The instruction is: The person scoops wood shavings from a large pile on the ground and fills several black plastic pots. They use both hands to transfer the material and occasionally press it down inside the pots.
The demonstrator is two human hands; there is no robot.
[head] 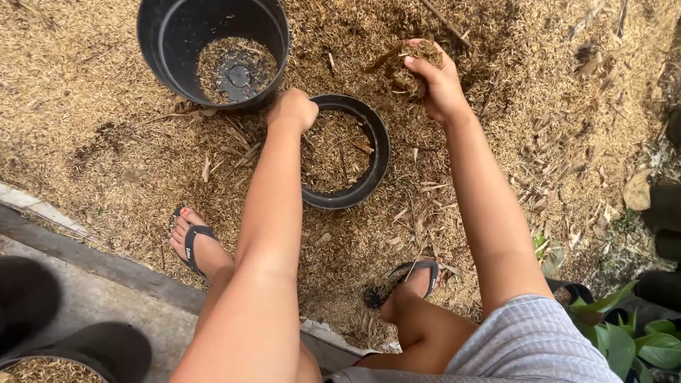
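left hand (291, 108) fisted, arm extended; right hand (434, 84) cupped closed, grip full, arm extended

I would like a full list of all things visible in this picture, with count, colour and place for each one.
Small pot: one, black, centre, partly filled with husk.
Large pot: one, black, top left, a thin husk layer on its bottom.
Third pot: one, black, bottom left corner, only partly in view, holding husk.
Husk pile: one, tan, covering most of the ground.
Concrete kerb: one, grey, lower left.
Green plant: one, bottom right.
Sandals: two, black, on the person's feet.
Shorts: one, grey, bottom.
Left hand: closed on the small pot's rim.
Right hand: gripping a handful of husk beyond the small pot.
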